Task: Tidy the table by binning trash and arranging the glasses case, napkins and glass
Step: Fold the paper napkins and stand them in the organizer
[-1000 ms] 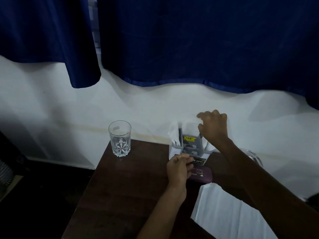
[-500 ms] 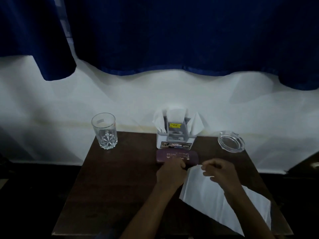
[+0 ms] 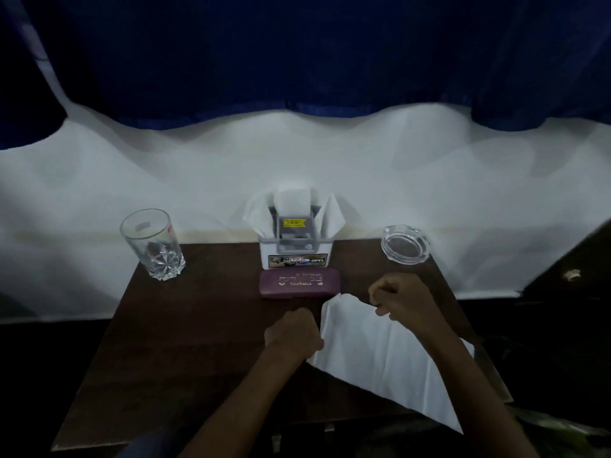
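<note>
- Behind the table (image 3: 205,342), against the wall: dark blue curtain (image 3: 297,51) hanging over white cloth or wall, hem ending above the tabletop.
- Dark wooden table as landmark: square top, far edge against the white backdrop.
- Across the table's near right part: large white cloth (image 3: 390,355), spread flat, near corner hanging past the table's front edge, far left corner lifted and peaked just short of the glasses case.
- At the middle of the table's far edge: white napkin holder (image 3: 296,256) with a grey inner frame and a printed front label, upright, folded white napkins (image 3: 292,200) standing in it and fanning out left and right.
- At the table's far left corner: clear glass (image 3: 152,244), upright, cut pattern in its base, well apart from both hands.
- Directly in front of the holder, touching or just beside it: maroon glasses case (image 3: 299,282), lying flat, closed, gold lettering on top.
- At the table's far right corner: clear glass ashtray (image 3: 405,242), near the edge.
- On the cloth's left edge, nearer than the case: left hand (image 3: 294,335), fist curled, pinching the cloth's edge.
- Near the cloth's far edge, right of the case: right hand (image 3: 401,297), fingers curled closed, apparently pinching the cloth; grip itself hard to make out.
</note>
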A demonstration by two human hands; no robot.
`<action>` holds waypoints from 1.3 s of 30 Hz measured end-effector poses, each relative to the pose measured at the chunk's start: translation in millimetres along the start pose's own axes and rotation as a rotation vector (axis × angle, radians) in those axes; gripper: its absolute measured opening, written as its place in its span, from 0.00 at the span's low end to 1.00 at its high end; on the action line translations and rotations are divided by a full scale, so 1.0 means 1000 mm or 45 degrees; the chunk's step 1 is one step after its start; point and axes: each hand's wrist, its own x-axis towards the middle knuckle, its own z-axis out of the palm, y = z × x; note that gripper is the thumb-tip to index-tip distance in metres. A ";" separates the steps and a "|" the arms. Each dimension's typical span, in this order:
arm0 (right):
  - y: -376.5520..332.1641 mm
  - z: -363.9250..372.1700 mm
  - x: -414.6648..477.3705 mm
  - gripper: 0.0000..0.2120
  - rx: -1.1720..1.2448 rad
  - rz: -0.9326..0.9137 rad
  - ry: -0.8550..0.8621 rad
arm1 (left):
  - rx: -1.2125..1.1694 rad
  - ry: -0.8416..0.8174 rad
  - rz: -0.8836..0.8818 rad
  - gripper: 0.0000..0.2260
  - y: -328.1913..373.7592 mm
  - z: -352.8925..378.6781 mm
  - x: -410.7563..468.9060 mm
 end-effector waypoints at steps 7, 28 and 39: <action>0.011 -0.023 -0.005 0.06 0.108 0.058 0.071 | -0.616 -0.114 0.317 0.05 0.010 -0.019 -0.004; 0.001 -0.034 -0.017 0.08 0.411 -0.061 0.004 | -2.275 -0.423 0.200 0.15 0.027 -0.051 -0.016; -0.002 -0.042 -0.015 0.08 0.918 0.108 0.177 | -1.819 -0.395 0.217 0.26 0.034 -0.036 -0.009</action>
